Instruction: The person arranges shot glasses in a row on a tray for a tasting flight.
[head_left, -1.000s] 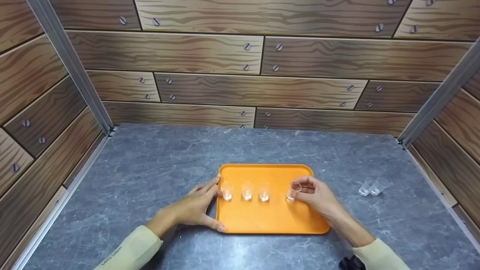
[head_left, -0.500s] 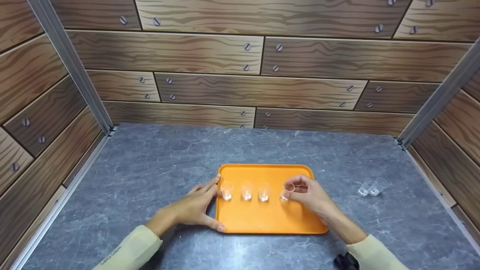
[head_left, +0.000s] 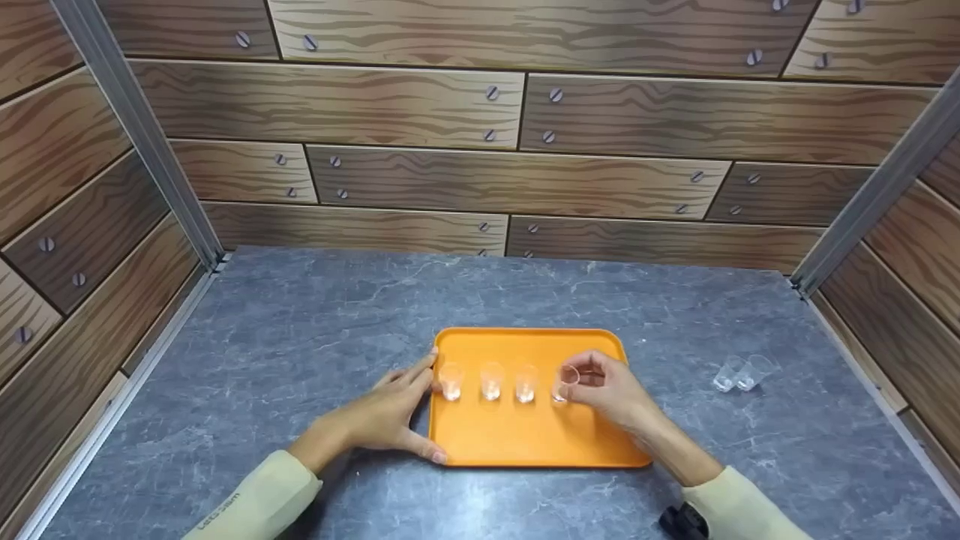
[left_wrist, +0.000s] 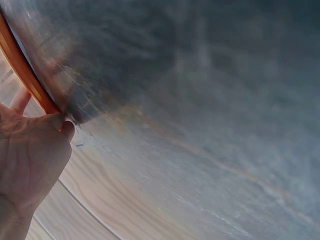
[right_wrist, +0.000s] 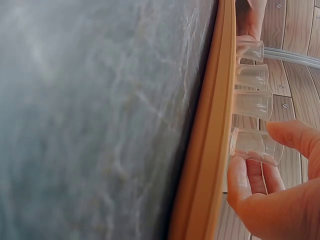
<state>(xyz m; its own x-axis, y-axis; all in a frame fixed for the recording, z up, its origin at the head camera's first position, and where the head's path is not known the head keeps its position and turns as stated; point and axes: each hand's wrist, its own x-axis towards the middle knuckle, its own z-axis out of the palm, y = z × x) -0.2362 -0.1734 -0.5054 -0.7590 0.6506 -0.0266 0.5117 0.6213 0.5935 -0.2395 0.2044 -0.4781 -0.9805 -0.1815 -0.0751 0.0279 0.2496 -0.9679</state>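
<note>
An orange tray [head_left: 517,442] lies on the grey marbled table. My left hand [head_left: 382,416] is spread along its left side, the fingers at the rim and the thumb on the near left corner. My right hand [head_left: 619,397] pinches a small clear shot glass [right_wrist: 255,144] between thumb and fingers, upright over the tray's right half; whether its base touches the tray I cannot tell. To its left, in a row, stand three more clear shot glasses: a near one [head_left: 525,384], a middle one [head_left: 491,381] and a far-left one [head_left: 451,381], which is close to my left fingers.
Two more clear shot glasses, a left one [head_left: 726,375] and a right one [head_left: 754,373], sit close together on the table [head_left: 337,315] right of the tray. Wood-patterned walls [head_left: 420,180] with metal corner posts enclose the table at the back and sides.
My right hand has moved left with the pinched shot glass, bringing it closer to the row. My left hand stays at the tray's left side.
</note>
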